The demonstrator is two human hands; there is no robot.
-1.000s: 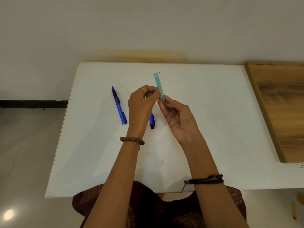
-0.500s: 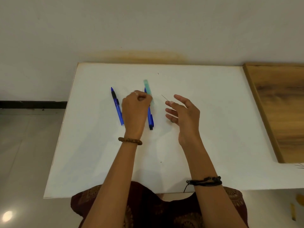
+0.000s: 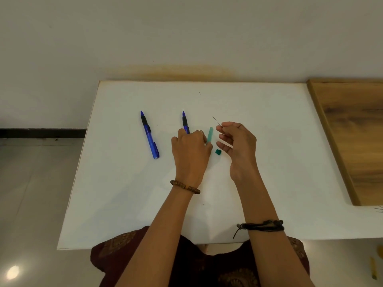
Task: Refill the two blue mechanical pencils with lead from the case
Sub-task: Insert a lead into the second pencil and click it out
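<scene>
Blue plastic showed in two places on our white counter. One mechanical pencil lay well to the left of our left hand, tip pointing away from us, untouched. The second pencil ran under that hand, so only its tip, black grip and a short stretch of barrel could be seen; we could not tell whether our skin touched it.

Our left fingers were curled and pinched the near end of the teal lead case, whose far end poked out beyond them; the part inside the grasp was hidden. Just to the right of those fingers, a small dark-teal cap sat on the counter, between our two hands.

Our right hand hovered above the counter, thumb and forefinger pinching a single thin lead that slanted up and away to the left, hair-fine and hard to make out. The lower right fingers stayed loosely bent, holding nothing.
</scene>
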